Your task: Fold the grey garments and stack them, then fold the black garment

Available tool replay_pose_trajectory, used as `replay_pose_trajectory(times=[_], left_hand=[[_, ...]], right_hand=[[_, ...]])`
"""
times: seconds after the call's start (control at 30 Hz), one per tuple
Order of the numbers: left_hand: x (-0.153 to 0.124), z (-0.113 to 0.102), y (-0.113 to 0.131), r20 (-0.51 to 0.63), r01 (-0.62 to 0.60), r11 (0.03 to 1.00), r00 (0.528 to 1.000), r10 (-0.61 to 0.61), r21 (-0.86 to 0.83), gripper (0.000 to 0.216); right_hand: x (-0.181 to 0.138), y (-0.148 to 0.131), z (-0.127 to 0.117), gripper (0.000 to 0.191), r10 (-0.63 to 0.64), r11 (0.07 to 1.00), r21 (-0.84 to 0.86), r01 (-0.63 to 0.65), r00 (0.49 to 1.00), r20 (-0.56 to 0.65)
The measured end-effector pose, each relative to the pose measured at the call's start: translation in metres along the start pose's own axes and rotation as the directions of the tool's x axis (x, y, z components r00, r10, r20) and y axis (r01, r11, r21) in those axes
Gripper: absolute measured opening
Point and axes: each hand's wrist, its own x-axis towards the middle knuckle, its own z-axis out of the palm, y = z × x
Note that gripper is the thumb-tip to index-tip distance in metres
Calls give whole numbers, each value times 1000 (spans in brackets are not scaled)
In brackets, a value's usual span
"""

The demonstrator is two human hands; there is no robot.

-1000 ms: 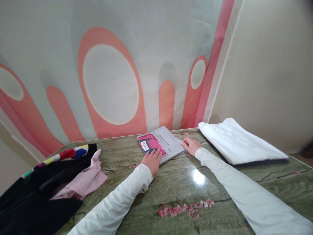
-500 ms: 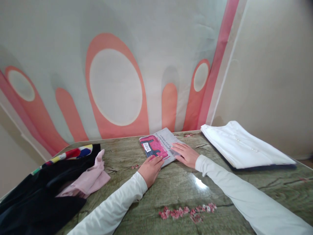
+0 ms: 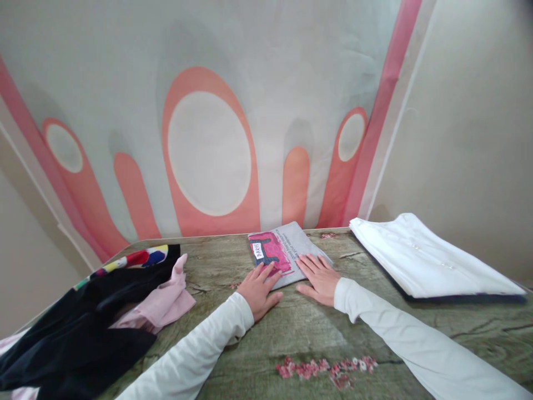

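A folded grey garment point(image 3: 296, 236) with a pink bag print and the word PARIS lies flat near the table's far edge. My left hand point(image 3: 259, 291) rests at its near left corner, fingers spread on the print and thumb out to the side. On its right side lies my right hand point(image 3: 318, 278), palm down with the fingers stretched over the cloth and the thumb on the table. Neither hand grips the fabric.
To the left is a loose heap of clothes: a black garment point(image 3: 95, 316) with a multicoloured edge and a pink cloth point(image 3: 166, 303). At right lies a stack topped by a folded white garment point(image 3: 433, 261). The wood-patterned table point(image 3: 225, 361) meets a printed wall panel point(image 3: 208, 155).
The view has shifted, moving the scene slightly right and down. My hands have slid toward the garment's near edge, and their fingers and thumbs are spread wider.
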Motion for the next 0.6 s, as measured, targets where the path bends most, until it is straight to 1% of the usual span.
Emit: replay_pose_trajectory(times=[0.1,0.17,0.23,0.3,0.37,0.43,0.47,0.53,0.6], left_hand=[[2,2,-7,-3,3,1000,1000,-3,-13,53],[4,3,-9,-13,4,1000,1000,-5,-16,53],[5,2,-7,-27,1,1000,1000,-2,-17,52],[6,-2,-1,-42,-6,1000,999,5,-19,50],[4,-9,9,-51,-18,999,999,17,-28,48],[0,-17,23,-53,-46,998,998,43,-49,47],[-3,-20,31,-53,-66,996,997,63,-65,46],[-8,-23,45,-55,-115,988,992,110,-105,45],[-10,-23,55,-50,-166,975,986,161,-149,44]], right_hand=[[-2,-20,-1,78,94,994,-48,-95,995,-22],[-3,-33,-9,78,137,987,-82,-140,990,-44],[-3,-44,-20,75,149,983,-99,-153,988,-42],[-2,-48,-29,67,160,983,-85,-161,987,-26],[1,-46,-33,62,179,982,-48,-181,983,-42],[4,-38,-28,60,191,981,-13,-192,980,-63],[6,-33,-24,60,194,981,4,-194,980,-49],[9,-20,-12,64,211,977,34,-213,977,35],[11,-7,-3,67,247,965,51,-256,959,138]])
